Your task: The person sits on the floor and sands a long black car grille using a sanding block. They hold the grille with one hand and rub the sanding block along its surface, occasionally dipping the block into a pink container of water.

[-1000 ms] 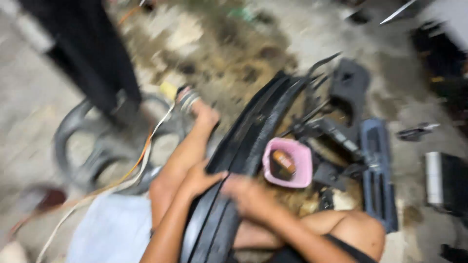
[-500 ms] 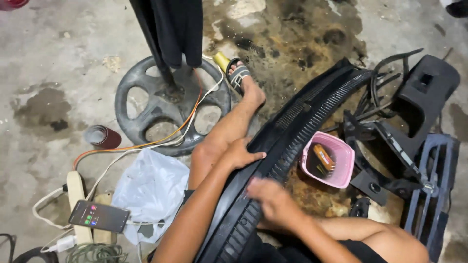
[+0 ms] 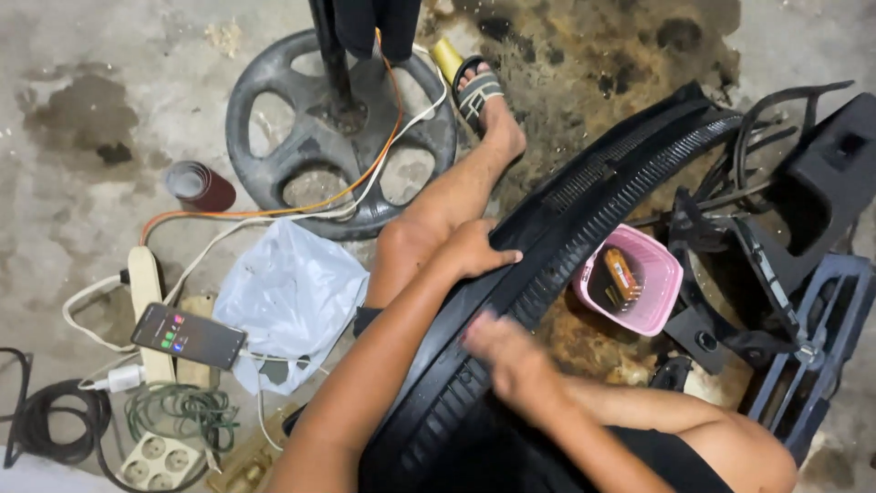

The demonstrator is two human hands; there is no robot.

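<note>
A long curved black plastic panel [image 3: 602,196] with a ribbed grille strip lies across my lap and runs up to the right. My left hand [image 3: 474,251] rests flat on its left edge, fingers spread over the rim. My right hand [image 3: 506,351], blurred, presses on the ribbed strip lower down. Whether it holds anything I cannot tell. My left leg stretches out to a sandalled foot [image 3: 484,96].
A pink basket [image 3: 652,301] with small items sits right of the panel. Black and blue-grey plastic parts [image 3: 803,274] pile at the right. A round fan base [image 3: 274,119], cables, a power strip [image 3: 146,292], a phone [image 3: 187,336], a white bag [image 3: 292,297] and a red roll [image 3: 199,185] lie left.
The camera view has shifted down and left, showing more floor. My left hand stays on the panel's edge; my right hand has moved along the ribbed strip.
</note>
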